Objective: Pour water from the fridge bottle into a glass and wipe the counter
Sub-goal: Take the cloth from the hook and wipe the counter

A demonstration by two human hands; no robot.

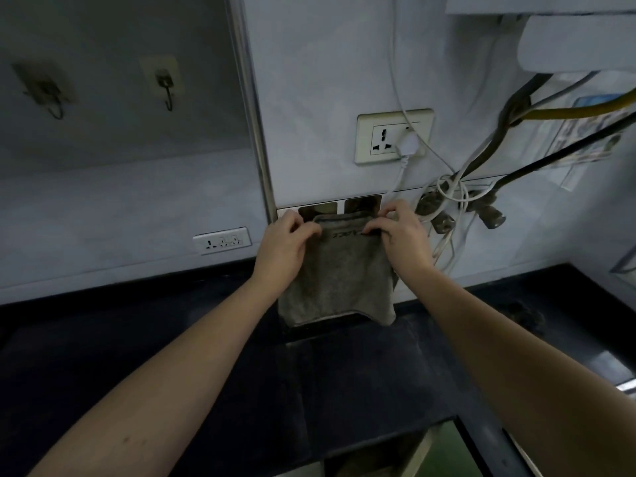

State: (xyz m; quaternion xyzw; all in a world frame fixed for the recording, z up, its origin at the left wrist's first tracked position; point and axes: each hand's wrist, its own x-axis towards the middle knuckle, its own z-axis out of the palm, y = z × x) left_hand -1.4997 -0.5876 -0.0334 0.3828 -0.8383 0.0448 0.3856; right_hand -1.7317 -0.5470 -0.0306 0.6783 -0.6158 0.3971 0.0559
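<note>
With the grey cloth point(339, 270) hanging against the wall at twelve o'clock above the dark counter point(172, 321), the left hand point(284, 247) and right hand point(401, 241) each pinched a top corner, best kept level and lifted together so it came away cleanly.

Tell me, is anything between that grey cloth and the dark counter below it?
Nothing visible. Both the left hand and right hand pinch the grey cloth by its top edge, and it hangs freely above the black counter.
</note>
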